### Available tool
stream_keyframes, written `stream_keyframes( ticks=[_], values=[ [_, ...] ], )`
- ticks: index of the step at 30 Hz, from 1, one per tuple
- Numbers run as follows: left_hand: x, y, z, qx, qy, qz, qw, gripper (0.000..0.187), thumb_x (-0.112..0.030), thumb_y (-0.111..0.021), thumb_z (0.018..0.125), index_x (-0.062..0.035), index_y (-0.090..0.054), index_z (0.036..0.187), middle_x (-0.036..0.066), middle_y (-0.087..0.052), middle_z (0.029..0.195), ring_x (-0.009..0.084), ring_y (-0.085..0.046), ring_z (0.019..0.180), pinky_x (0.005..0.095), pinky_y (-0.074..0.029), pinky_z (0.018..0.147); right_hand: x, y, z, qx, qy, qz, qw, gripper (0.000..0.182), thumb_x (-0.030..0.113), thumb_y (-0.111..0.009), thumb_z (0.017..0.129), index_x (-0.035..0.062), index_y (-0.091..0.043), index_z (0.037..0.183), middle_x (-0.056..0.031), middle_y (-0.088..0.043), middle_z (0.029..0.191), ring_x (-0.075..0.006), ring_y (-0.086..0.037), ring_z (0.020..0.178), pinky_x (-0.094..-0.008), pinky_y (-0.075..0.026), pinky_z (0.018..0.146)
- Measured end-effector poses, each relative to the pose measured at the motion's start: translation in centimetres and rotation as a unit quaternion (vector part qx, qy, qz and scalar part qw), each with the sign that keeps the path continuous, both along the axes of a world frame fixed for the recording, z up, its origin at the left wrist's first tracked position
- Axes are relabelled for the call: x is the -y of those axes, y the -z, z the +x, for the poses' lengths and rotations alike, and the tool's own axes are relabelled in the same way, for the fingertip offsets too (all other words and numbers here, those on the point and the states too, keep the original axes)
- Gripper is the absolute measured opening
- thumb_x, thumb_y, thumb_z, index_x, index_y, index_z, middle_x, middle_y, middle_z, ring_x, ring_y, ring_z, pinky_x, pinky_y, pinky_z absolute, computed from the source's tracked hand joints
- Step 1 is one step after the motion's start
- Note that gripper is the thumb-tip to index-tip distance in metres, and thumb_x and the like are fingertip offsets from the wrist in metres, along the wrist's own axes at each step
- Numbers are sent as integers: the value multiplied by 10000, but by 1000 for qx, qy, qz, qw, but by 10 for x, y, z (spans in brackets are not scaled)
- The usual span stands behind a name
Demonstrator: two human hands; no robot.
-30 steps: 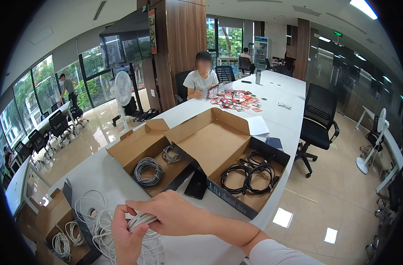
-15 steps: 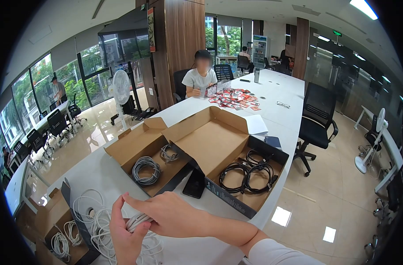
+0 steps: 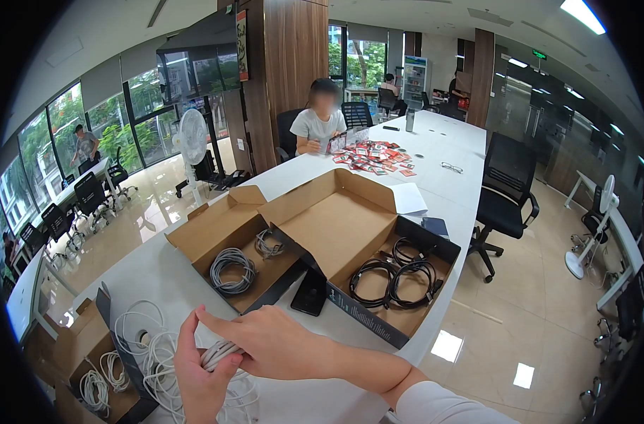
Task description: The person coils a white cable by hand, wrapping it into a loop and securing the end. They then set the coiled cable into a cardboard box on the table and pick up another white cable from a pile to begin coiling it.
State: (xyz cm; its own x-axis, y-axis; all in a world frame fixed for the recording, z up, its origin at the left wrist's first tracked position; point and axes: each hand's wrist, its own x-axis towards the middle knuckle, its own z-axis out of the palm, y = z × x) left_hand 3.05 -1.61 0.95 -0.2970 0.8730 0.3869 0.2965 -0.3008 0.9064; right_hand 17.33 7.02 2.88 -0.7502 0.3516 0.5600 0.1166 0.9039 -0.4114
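Note:
A small bundle of white cable [image 3: 220, 352] is gripped between both hands above the table's near edge. My left hand [image 3: 200, 378] closes round it from the left, thumb across the front. From the right, my right hand [image 3: 276, 343] holds the same bundle, its index finger reaching over to the left fingertips. Loose white cable [image 3: 161, 367] lies tangled on the table behind and below my left hand. At far left, an open box [image 3: 127, 353] contains coiled white cables [image 3: 96, 391]. Part of the held bundle is hidden by my fingers.
Beyond my hands stand an open box with grey cable coils [image 3: 233, 271] and a box of black cables [image 3: 394, 283]. A phone [image 3: 310, 293] lies between them. Across the white table [image 3: 449, 145], a seated person [image 3: 320, 121] is near a pile of red packets [image 3: 375, 157].
My hands and the held cable look nearly unchanged. In the far left background, a standing person has shifted posture.

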Motion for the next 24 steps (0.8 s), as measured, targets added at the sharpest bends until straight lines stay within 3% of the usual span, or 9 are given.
stream_keyframes(
  ticks=[14, 24],
  values=[
    [4, -8, 4, 19, 13, -30, 999, 851, -356, -755, 756, 36, -353, 1395, 27, -574, 888, 18, -517, 632, 154, -389, 540, 1, -1, 0, 6, 1, 4, 1000, 802, 53, -691, 652, 13, -368, 1386, -100, -607, 667, -311, -594, 624, -401, -450, 529],
    [4, -9, 6, 21, 7, -21, 1000, 832, -358, -759, 758, 41, -372, 1378, 18, -568, 877, 4, -493, 614, 145, -372, 525, 0, 0, 0, 7, 1, -1, 1000, 722, 57, -702, 648, 12, -432, 1316, -104, -624, 707, -319, -605, 638, -409, -458, 534]
  ],
)
